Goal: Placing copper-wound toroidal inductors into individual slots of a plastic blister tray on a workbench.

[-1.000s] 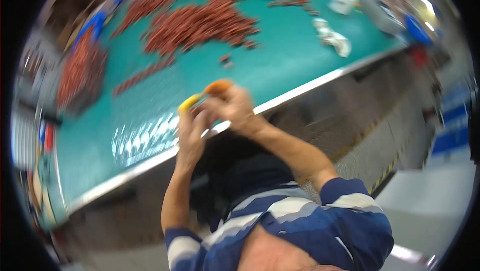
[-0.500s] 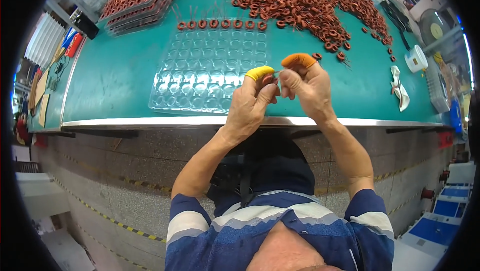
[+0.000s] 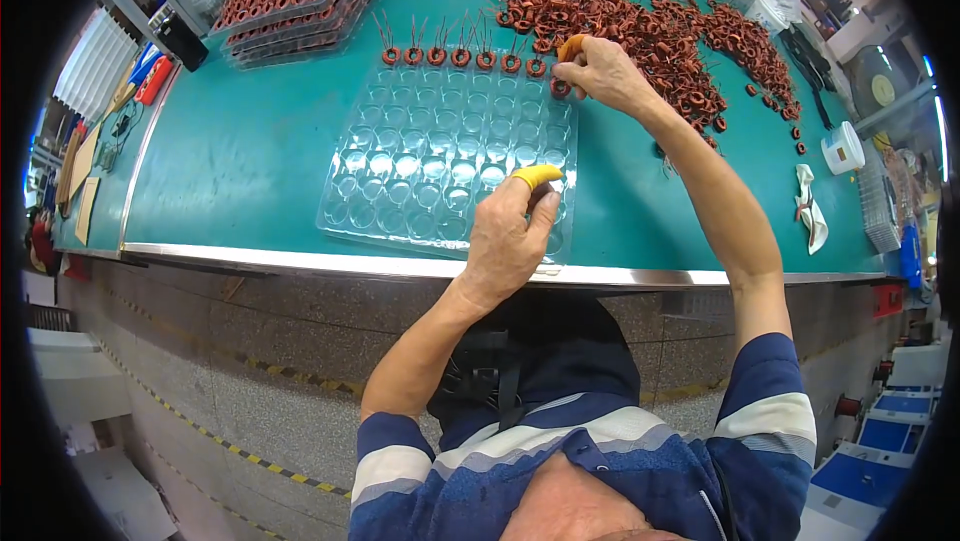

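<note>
My right hand [image 3: 603, 73], an orange finger cot on its index finger, reaches to the far right corner of the clear plastic tray [image 3: 345, 176]. Its thumb and index finger close on a small copper-wound ring coil [image 3: 560, 88] over the tray's right-hand cells. Those fingers partly cover the end of the far row, where several ring coils [image 3: 460, 58] sit with their wire legs pointing away from me. My left hand [image 3: 508, 238], wearing a yellow finger cot, hovers over the tray's near right part. Its thumb and index finger are apart, with nothing visible between them.
A big loose heap of ring coils [image 3: 640, 36] spreads over the green tabletop [image 3: 240, 151] at the far right. Stacked filled trays [image 3: 300, 1] stand at the far left. A white tub [image 3: 843, 147] and a white cloth [image 3: 811, 209] lie on the right.
My right hand has moved away from my left, forward to the tray's far right corner with the coil. My left hand has let go and drawn slightly nearer. The view has shifted a little.
</note>
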`<state>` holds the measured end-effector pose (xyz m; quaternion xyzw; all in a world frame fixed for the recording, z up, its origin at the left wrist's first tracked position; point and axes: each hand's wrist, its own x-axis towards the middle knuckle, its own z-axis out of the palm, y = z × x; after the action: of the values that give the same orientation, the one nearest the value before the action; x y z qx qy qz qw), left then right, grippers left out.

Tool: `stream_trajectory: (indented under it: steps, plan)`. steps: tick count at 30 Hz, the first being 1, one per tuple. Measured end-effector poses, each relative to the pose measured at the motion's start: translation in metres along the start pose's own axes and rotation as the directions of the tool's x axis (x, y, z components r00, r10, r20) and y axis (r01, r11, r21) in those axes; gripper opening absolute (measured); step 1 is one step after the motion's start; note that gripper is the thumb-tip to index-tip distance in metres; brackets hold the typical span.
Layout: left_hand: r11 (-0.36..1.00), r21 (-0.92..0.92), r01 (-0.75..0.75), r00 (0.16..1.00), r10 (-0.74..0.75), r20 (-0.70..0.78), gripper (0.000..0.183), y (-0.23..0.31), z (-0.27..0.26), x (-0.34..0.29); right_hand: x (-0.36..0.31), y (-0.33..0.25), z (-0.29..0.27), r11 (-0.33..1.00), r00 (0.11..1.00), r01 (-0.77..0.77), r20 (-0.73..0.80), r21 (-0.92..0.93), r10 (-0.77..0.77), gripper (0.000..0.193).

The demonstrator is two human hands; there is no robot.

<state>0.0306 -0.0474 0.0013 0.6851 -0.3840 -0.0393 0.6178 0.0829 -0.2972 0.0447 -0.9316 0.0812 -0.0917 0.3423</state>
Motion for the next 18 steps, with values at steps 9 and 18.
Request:
stream_trajectory:
  steps: [9, 18]
  plan:
    - [0.993, 0.116, 0.039, 0.999, -0.042, 0.026, 0.021, -0.003, 0.005, 0.007, -0.024, 0.002, -0.024, 0.95, 0.978, 0.016, -0.191, -0.311, -0.079, 0.037]
    - [0.986, -0.12, 0.117, 0.993, -0.114, 0.035, 0.02, -0.014, 0.008, 0.002, -0.165, 0.066, -0.013, 0.735, 0.98, -0.022, -0.16, -0.678, -0.119, 0.029]
